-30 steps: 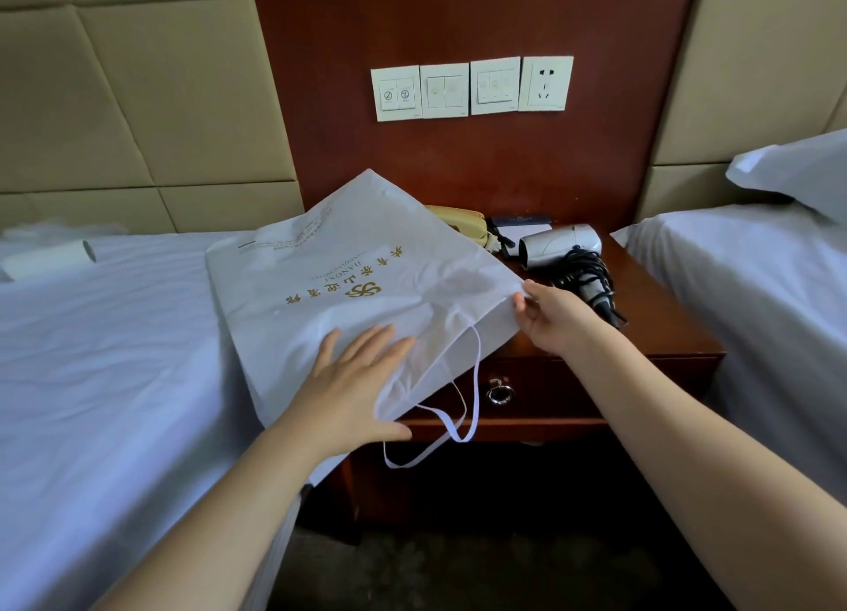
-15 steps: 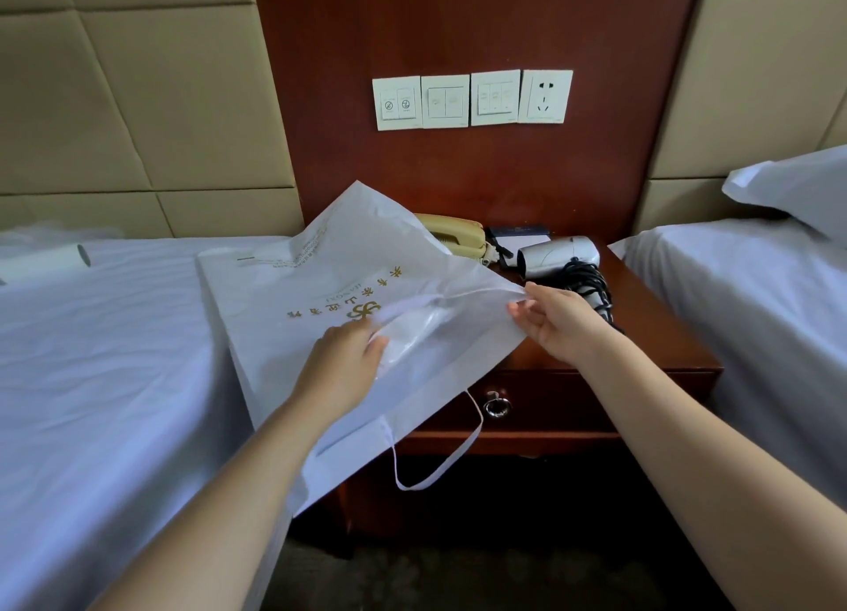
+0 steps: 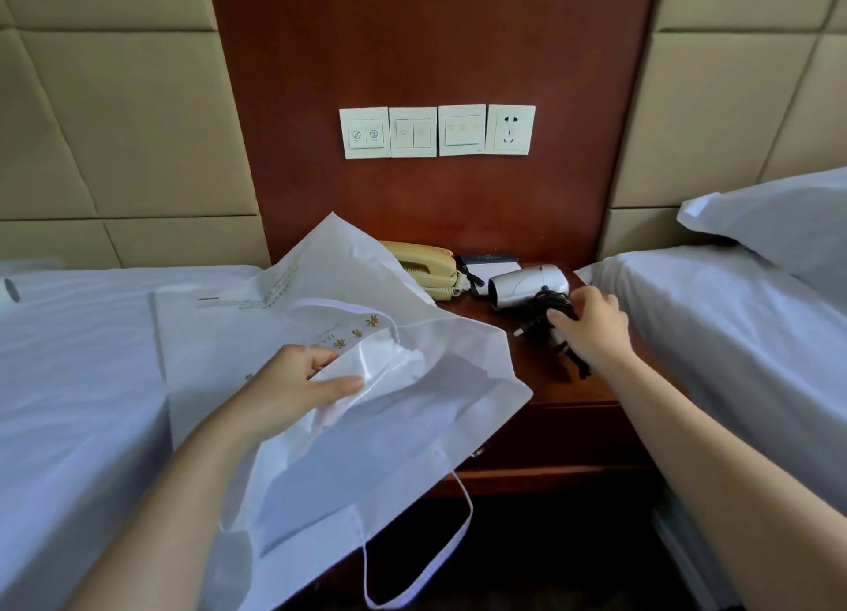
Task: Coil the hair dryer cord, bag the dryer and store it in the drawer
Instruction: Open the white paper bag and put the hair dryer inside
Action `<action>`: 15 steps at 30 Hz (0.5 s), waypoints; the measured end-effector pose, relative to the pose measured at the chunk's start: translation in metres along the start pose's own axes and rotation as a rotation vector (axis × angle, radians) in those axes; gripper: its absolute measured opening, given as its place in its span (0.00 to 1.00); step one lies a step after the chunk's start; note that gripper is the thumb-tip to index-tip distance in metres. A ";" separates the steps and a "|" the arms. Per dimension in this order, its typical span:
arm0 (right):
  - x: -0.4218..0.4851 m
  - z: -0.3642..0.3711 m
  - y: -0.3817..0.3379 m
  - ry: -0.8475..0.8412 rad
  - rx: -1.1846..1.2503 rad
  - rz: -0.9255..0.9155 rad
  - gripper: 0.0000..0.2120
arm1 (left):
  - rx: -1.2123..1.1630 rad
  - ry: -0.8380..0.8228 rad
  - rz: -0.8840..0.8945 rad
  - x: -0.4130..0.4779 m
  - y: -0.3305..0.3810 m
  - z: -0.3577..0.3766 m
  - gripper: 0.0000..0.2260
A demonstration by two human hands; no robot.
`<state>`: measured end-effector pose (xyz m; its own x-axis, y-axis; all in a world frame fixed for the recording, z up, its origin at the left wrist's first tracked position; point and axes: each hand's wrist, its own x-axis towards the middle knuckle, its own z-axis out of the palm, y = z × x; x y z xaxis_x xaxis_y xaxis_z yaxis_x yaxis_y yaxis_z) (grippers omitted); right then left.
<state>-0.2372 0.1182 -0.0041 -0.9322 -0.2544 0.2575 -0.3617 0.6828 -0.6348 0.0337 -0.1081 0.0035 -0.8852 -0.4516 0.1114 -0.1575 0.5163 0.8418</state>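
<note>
A white bag (image 3: 321, 464) with gold lettering lies across the left bed's edge and the wooden nightstand (image 3: 541, 395), its mouth gaping toward me. My left hand (image 3: 293, 383) pinches the upper edge of the mouth and holds it open. The silver hair dryer (image 3: 527, 285) lies on the nightstand's back right, its black cord (image 3: 550, 305) coiled beside it. My right hand (image 3: 591, 326) lies over the coiled cord and the dryer's handle, fingers curled on them. The bag hides most of the drawer front.
A yellow telephone (image 3: 426, 266) and a dark notepad (image 3: 488, 262) sit at the nightstand's back. White beds flank it left (image 3: 78, 358) and right (image 3: 715, 335), with a pillow (image 3: 779, 221) at far right. Wall switches and a socket (image 3: 511, 129) are above.
My right hand let go of the bag's edge and moved right onto the dryer's cord. My left hand lifted the bag's upper edge, opening the mouth wider. The view tilted down.
</note>
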 end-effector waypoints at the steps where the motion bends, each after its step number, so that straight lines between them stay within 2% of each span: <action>1: 0.004 0.004 0.003 -0.041 0.025 0.041 0.27 | -0.029 0.005 -0.008 0.002 -0.001 0.001 0.12; 3: 0.011 0.012 0.006 -0.108 0.105 0.082 0.34 | -0.092 0.024 -0.003 0.005 -0.004 0.004 0.07; 5: 0.020 0.019 0.005 -0.122 0.161 0.108 0.37 | -0.117 0.038 -0.013 0.013 -0.011 0.006 0.13; 7: 0.027 0.022 0.001 -0.105 0.207 0.144 0.36 | -0.143 0.036 -0.008 0.017 -0.013 0.006 0.20; 9: 0.035 0.025 -0.001 -0.091 0.238 0.192 0.35 | -0.150 0.042 -0.011 0.020 -0.015 0.007 0.23; 15: 0.047 0.035 0.001 -0.084 0.105 0.205 0.31 | -0.140 0.057 -0.047 0.024 -0.022 0.007 0.19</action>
<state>-0.2818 0.0825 -0.0182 -0.9826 -0.1769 0.0569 -0.1603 0.6520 -0.7411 0.0124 -0.1250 -0.0162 -0.8514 -0.5157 0.0961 -0.1324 0.3884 0.9119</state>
